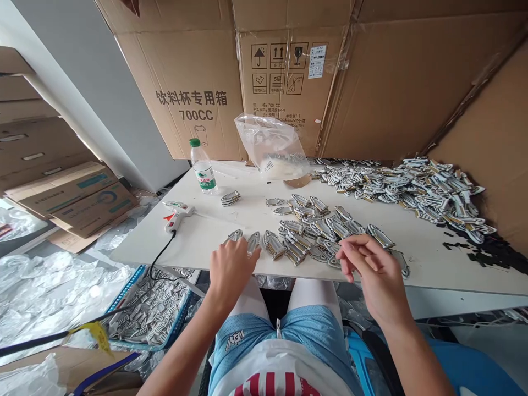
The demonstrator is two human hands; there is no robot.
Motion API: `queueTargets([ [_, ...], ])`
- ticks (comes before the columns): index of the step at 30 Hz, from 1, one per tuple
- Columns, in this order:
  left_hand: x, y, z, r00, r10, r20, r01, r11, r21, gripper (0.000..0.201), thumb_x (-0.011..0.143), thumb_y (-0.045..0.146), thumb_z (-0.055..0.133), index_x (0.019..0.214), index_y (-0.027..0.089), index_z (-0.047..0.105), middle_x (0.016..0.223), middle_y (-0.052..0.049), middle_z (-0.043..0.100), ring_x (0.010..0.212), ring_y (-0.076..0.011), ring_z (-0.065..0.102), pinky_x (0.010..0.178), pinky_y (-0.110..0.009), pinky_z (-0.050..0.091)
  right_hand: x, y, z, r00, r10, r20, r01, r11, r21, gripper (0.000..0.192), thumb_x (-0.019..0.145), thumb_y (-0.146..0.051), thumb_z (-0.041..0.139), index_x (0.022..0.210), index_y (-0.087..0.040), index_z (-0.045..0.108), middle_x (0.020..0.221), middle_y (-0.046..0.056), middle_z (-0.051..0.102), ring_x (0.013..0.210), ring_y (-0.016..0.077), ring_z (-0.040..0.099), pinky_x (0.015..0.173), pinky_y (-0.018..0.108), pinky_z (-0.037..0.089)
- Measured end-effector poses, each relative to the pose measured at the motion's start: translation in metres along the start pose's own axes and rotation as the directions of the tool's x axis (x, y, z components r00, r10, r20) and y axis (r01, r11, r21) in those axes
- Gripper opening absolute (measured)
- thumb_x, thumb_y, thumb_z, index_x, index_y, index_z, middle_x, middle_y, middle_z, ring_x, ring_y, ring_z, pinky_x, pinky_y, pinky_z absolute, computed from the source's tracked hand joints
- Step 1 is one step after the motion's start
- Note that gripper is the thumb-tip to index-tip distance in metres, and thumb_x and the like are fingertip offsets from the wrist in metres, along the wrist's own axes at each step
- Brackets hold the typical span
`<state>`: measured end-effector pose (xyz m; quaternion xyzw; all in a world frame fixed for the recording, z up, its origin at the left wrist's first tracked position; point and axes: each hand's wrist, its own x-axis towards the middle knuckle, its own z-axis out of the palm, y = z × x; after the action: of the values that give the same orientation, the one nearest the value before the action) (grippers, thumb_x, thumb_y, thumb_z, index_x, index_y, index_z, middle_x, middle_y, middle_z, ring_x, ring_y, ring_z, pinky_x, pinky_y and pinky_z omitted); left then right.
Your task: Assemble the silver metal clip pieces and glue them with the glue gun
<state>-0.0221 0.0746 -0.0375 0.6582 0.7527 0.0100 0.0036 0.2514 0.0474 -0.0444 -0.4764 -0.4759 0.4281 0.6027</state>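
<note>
At the table's near edge, my left hand is bent palm-down, its curled fingertips mostly out of sight. Just beyond its knuckles lie pointed silver-grey frame pieces, one close by the thumb. My right hand is raised at the near edge, thumb and fingers curled together; anything between them is too small or hidden to name. Left of it spreads a loose heap of the same pieces, some showing a brownish band. Another piece lies partly behind the right hand.
A white glue gun with a black cord lies at left, near a water bottle and a small stack of pieces. Behind are a clear plastic bag, a big pile and black strips. A blue crate stands below.
</note>
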Motion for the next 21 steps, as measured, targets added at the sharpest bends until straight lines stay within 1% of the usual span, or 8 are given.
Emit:
queueTargets([
  [5,-0.011,-0.008,-0.01,0.999,-0.02,-0.05,0.016,0.997,-0.074,0.044,0.109,0.059,0.056,0.121,0.022,0.078,0.1,-0.014,0.082,0.092,-0.0391,0.077,0.068,-0.038,0.041,0.07,0.024,-0.069,0.979,-0.039,-0.202,0.007,0.988,-0.156,0.029,0.087,-0.046,0.087,0.096,-0.022,0.075,0.09,0.003,0.067,0.064,0.0143,0.057,0.051,0.027,0.047],
  [8,-0.015,-0.015,-0.022,0.994,0.083,-0.077,-0.104,0.938,-0.331,0.036,0.114,0.047,0.046,0.127,0.025,0.071,0.086,-0.007,0.074,0.077,-0.0287,0.068,0.068,-0.036,0.036,0.129,0.044,-0.124,0.92,-0.027,-0.392,-0.163,0.882,-0.442,0.02,0.089,-0.04,0.074,0.098,-0.023,0.07,0.096,0.004,0.067,0.071,0.0189,0.062,0.063,0.034,0.054],
  [9,-0.017,-0.018,-0.026,0.987,0.14,-0.08,-0.162,0.869,-0.468,0.037,0.116,0.045,0.041,0.129,0.024,0.068,0.08,-0.004,0.069,0.073,-0.0252,0.063,0.069,-0.035,0.035,0.146,0.049,-0.14,0.896,-0.036,-0.443,-0.209,0.845,-0.492,0.016,0.089,-0.036,0.072,0.097,-0.023,0.069,0.101,0.007,0.068,0.076,0.022,0.064,0.069,0.038,0.056],
  [11,-0.019,-0.024,-0.033,0.967,0.249,-0.044,-0.198,0.637,-0.745,0.04,0.117,0.047,0.037,0.134,0.024,0.065,0.074,0.0,0.054,0.068,-0.0204,0.052,0.068,-0.033,0.035,0.172,0.053,-0.169,0.846,-0.086,-0.526,-0.275,0.775,-0.569,0.008,0.085,-0.027,0.071,0.09,-0.022,0.067,0.111,0.015,0.067,0.096,0.0299,0.064,0.083,0.046,0.053],
  [13,-0.022,-0.029,-0.038,0.922,0.385,0.036,-0.115,0.364,-0.924,0.042,0.116,0.05,0.038,0.136,0.023,0.064,0.073,0.003,0.043,0.064,-0.0169,0.04,0.065,-0.032,0.033,0.189,0.054,-0.19,0.795,-0.154,-0.586,-0.331,0.699,-0.633,0.01,0.081,-0.018,0.069,0.082,-0.022,0.061,0.123,0.024,0.062,0.121,0.0379,0.053,0.1,0.053,0.042],
  [15,-0.024,-0.033,-0.041,0.877,0.476,0.063,-0.019,0.166,-0.986,0.04,0.115,0.045,0.042,0.134,0.021,0.067,0.075,0.002,0.043,0.061,-0.0142,0.032,0.061,-0.031,0.031,0.198,0.054,-0.206,0.773,-0.198,-0.603,-0.363,0.641,-0.676,0.018,0.079,-0.013,0.068,0.078,-0.024,0.054,0.127,0.027,0.059,0.132,0.0412,0.042,0.107,0.058,0.031],
  [18,-0.025,-0.035,-0.042,0.886,0.464,0.012,0.003,0.02,-1.0,0.039,0.114,0.041,0.047,0.14,0.02,0.068,0.089,-0.004,0.063,0.062,-0.0127,0.037,0.061,-0.03,0.037,0.204,0.056,-0.22,0.791,-0.213,-0.573,-0.35,0.61,-0.711,0.029,0.077,-0.011,0.069,0.073,-0.027,0.045,0.118,0.023,0.061,0.127,0.04,0.041,0.106,0.059,0.025],
  [21,-0.024,-0.037,-0.042,0.895,0.443,-0.049,-0.054,-0.002,-0.999,0.045,0.114,0.045,0.052,0.152,0.024,0.063,0.122,-0.015,0.077,0.069,-0.0151,0.052,0.07,-0.033,0.049,0.206,0.059,-0.223,0.824,-0.229,-0.518,-0.268,0.648,-0.713,0.036,0.077,-0.008,0.069,0.069,-0.028,0.04,0.105,0.017,0.059,0.115,0.0351,0.043,0.103,0.056,0.025],
])
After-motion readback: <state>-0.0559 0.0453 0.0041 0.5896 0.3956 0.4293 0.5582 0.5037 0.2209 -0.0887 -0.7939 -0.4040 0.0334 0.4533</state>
